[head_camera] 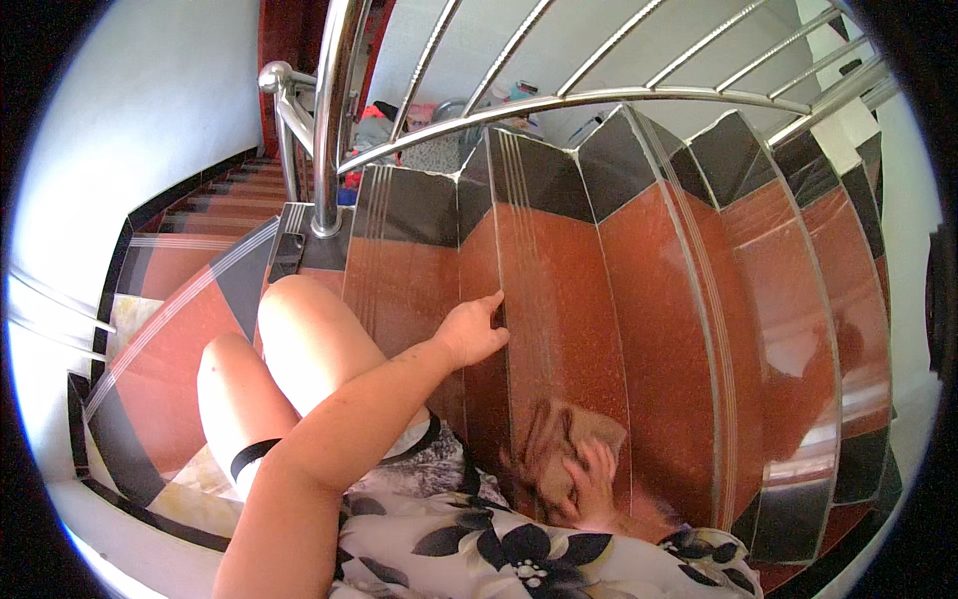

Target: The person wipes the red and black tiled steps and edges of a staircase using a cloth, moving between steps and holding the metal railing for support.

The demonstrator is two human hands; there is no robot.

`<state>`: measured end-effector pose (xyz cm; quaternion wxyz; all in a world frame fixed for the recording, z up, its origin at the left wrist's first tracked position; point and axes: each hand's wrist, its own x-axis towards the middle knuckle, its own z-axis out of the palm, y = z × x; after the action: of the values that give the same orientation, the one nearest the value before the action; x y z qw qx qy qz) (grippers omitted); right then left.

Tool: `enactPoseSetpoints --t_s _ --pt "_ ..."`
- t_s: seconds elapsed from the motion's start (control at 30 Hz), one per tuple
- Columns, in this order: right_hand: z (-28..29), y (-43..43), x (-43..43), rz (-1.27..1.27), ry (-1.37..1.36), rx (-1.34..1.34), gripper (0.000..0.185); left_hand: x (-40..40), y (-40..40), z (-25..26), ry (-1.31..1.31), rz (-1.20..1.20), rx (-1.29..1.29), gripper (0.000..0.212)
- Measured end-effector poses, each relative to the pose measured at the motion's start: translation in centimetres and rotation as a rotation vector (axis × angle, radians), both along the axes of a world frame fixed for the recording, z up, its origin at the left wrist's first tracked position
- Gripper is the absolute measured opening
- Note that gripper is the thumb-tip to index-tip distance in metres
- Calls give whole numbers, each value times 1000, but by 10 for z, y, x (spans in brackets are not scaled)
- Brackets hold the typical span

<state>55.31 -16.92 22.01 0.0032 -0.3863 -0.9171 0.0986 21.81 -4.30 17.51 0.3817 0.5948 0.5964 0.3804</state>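
Observation:
My left hand (473,329) reaches across to a reddish-brown stair tread (550,299). Its index finger touches the tread's front edge beside the grooved anti-slip strip, the thumb is held apart, and nothing is in the hand. Lower down on the same tread lies a brown cloth (560,434), rumpled at its left side. My right hand (591,479) is on this cloth, gripping or pressing it against the step; blur hides the exact hold of the fingers.
A dark phone (287,257) rests on the step by my knee, near a steel railing post (327,120). A stainless-steel railing (569,101) borders the far side. More steps rise at the right, and a lower flight (239,198) descends at the left. Clothes (376,127) are heaped below.

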Motion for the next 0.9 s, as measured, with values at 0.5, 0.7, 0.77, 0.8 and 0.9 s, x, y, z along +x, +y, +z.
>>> enactPoseSetpoints --t_s 0.5,0.7,0.77,0.8,0.9 --pt "-17 -20 66 78 -8 -38 64 7 3 7 -36 58 -63 66" --pt "-13 61 7 213 30 50 74 20 -3 7 -50 114 -3 64" --pt "-19 92 -26 197 71 154 74 29 -8 6 154 184 161 63" --pt "-16 106 -45 175 71 181 72 32 -9 8 154 178 156 63" --pt "-16 149 -94 124 64 255 69 30 -13 19 410 195 449 62"
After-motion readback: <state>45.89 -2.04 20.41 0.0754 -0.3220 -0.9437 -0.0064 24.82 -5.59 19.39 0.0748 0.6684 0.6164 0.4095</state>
